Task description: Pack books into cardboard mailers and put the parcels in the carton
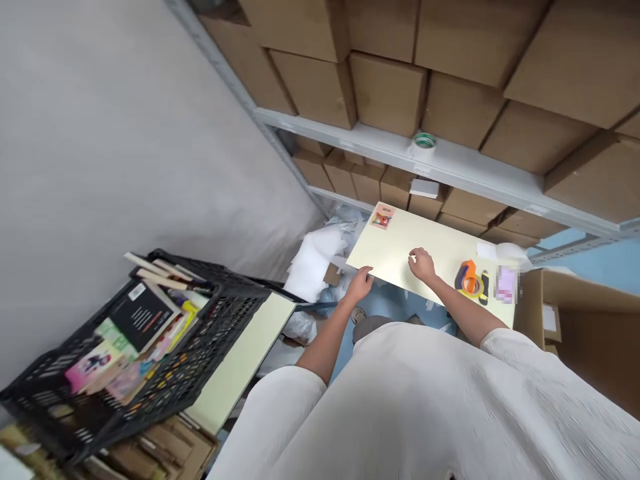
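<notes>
The left grip (361, 283) is rested slack at the bench (387, 243) edge, the right grip (421, 263) half-curled; nothing is visibly held. Beyond the left a pink booklet (383, 217) is seen; right of both, an orange tape dispenser (468, 272).

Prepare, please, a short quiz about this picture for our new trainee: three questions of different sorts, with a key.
1. Which is nearer to the orange-and-yellow tape dispenser: the left hand or the right hand?
2. True or false: the rectangular black plastic crate holds paper books of mixed colours.
3. Complete: the round green-and-white tape roll sits on the grey metal ____.

Key: 1. The right hand. 2. True. 3. Shelf.
</notes>
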A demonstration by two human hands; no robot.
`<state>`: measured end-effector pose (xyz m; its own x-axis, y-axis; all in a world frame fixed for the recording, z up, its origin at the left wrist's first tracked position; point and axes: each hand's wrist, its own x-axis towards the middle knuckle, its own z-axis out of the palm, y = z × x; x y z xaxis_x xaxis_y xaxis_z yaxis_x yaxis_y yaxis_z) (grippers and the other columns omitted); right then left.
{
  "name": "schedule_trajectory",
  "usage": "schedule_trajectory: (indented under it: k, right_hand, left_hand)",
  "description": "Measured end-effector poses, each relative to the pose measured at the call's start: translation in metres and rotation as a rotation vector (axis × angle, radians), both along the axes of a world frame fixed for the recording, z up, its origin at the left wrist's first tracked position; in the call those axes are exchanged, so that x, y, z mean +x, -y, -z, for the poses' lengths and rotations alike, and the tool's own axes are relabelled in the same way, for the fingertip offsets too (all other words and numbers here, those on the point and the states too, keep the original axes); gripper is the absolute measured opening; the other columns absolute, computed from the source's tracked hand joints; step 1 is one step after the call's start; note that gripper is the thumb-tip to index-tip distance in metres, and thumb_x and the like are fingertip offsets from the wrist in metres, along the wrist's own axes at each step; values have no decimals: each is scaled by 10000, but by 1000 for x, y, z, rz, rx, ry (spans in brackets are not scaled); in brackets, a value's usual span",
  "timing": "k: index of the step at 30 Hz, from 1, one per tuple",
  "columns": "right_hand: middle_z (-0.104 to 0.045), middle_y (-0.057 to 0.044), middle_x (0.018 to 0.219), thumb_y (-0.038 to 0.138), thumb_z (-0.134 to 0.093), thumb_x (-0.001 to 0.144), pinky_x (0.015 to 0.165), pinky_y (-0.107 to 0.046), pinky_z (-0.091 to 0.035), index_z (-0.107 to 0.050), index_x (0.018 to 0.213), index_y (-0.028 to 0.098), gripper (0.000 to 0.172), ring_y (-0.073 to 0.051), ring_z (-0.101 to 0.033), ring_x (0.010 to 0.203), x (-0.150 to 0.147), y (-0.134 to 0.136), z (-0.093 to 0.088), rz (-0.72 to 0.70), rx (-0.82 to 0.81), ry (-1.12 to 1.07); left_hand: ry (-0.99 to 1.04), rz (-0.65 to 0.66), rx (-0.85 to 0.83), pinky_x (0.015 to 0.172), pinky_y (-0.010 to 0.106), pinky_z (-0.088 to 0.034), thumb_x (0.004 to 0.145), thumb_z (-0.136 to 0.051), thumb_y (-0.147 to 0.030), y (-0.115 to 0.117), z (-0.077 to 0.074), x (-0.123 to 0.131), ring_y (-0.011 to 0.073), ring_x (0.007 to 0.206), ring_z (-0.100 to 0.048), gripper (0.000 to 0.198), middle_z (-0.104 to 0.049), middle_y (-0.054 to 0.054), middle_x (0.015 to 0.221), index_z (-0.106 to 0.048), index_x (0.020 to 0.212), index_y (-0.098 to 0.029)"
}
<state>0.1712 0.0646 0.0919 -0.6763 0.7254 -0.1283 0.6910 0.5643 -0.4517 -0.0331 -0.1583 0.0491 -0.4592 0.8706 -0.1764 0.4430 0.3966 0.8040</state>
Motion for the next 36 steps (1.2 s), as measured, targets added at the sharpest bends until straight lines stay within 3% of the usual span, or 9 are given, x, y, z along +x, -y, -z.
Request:
schedule_trajectory:
  k: [7, 12, 17, 22, 26, 29, 36]
  right_hand:
    - [-708, -129, 1255, 229, -514, 1024, 1000, -382, -500, -721, 1213, 191, 283, -260, -674, 1069, -119, 53, -2, -216, -27, 30]
    - [-715, -122, 1255, 209, -530, 1011, 1037, -351, -496, -733, 1212, 187, 287, -243, -669, 1094, -191, 91, 1, -363, -59, 81]
    - [-729, -106, 1235, 189, -545, 994, 1050, -339, -504, -741, 1211, 199, 293, -238, -664, 1115, -243, 109, 8, -488, -88, 123]
    - [-724, -124, 1312, 199, -559, 1005, 1073, -337, -505, -747, 1250, 180, 310, -241, -677, 1151, -286, 106, 27, -592, -134, 211]
    - [-731, -135, 1354, 229, -587, 1009, 1073, -341, -513, -725, 1334, 171, 357, -258, -680, 1218, -325, 94, 58, -672, -181, 380]
    - [-749, -127, 1358, 242, -606, 1002, 1045, -329, -531, -704, 1384, 179, 399, -258, -695, 1224, -355, 83, 96, -715, -225, 524]
    - [-768, -151, 1314, 262, -719, 906, 960, -383, -584, -780, 1233, 221, 335, -309, -736, 1148, -406, 62, 216, -784, -262, 727]
  left_hand:
    - [18, -151, -11, 1241, 509, -499, 940, -607, -175, 80, 17, -77, 299, 1394, -653, 417, -703, 148, 1463, -719, 1342, -192]
    - [82, -252, -13, 1284, 518, -454, 907, -629, -167, 123, 24, -128, 313, 1421, -627, 440, -703, 146, 1447, -740, 1332, -195]
    - [164, -349, 8, 1261, 507, -479, 911, -633, -178, 142, 28, -156, 310, 1402, -641, 431, -705, 129, 1440, -746, 1326, -211]
    - [256, -419, -5, 1243, 504, -492, 941, -642, -210, 138, 42, -167, 321, 1401, -642, 410, -685, 140, 1476, -734, 1340, -219]
    - [301, -485, -36, 1256, 520, -476, 959, -631, -193, 130, 61, -170, 322, 1416, -632, 416, -680, 149, 1477, -714, 1366, -208]
    - [315, -548, -63, 1267, 533, -462, 967, -616, -177, 124, 83, -171, 317, 1401, -642, 409, -699, 151, 1446, -712, 1364, -198]
    - [403, -701, -112, 1237, 539, -492, 974, -591, -165, 103, 168, -176, 302, 1388, -656, 427, -703, 143, 1460, -702, 1384, -210]
